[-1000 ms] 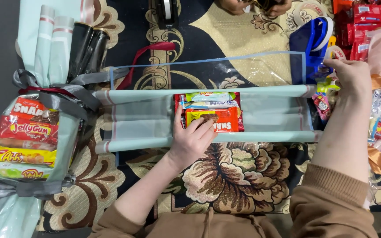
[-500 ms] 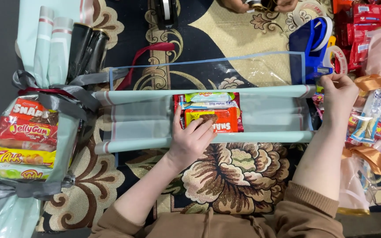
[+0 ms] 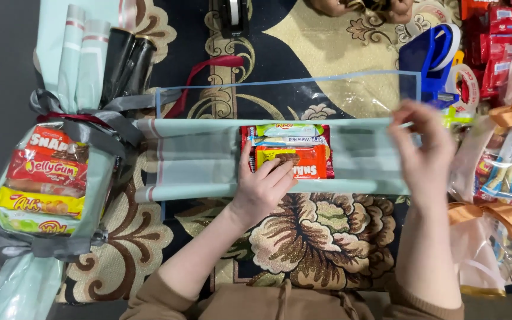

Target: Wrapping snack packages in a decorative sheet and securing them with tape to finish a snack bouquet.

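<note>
Left hand [image 3: 263, 188] spread flat, fingers loosely extended, palm pressing down on the stack of snack packets [image 3: 287, 151]; clasping nothing, only weighing on the lower orange packet with fingertips reaching toward its middle. Forearm angled up from the lower left, brown sleeve pushed back near the elbow. Right hand [image 3: 425, 148] raised at the right end of the pale green wrapping sheet [image 3: 197, 157], thumb and fingers pinched on the sheet's upper right edge, lifting that edge slightly; somewhat blurred, so exactly how much paper sits between the fingers not clear. Right forearm rising almost straight up from the bottom edge. Snack packets stacked in the middle of the green sheet, between its rolled upper and lower edges, on top of a clear plastic sheet [image 3: 351, 95] spread over the patterned carpet [image 3: 321, 243]. Finished wrapped snack bundle [image 3: 45, 181] lying well to the left, tied with grey ribbon, beside rolled paper tubes [image 3: 81, 56]. Blue tape dispenser [image 3: 429, 59] just above the right hand, apart from it. Pink cellophane parcels with orange bows [image 3: 493, 210] at the far right, near the right wrist. Another person's hands [image 3: 360, 7] at the top edge, well apart.
</note>
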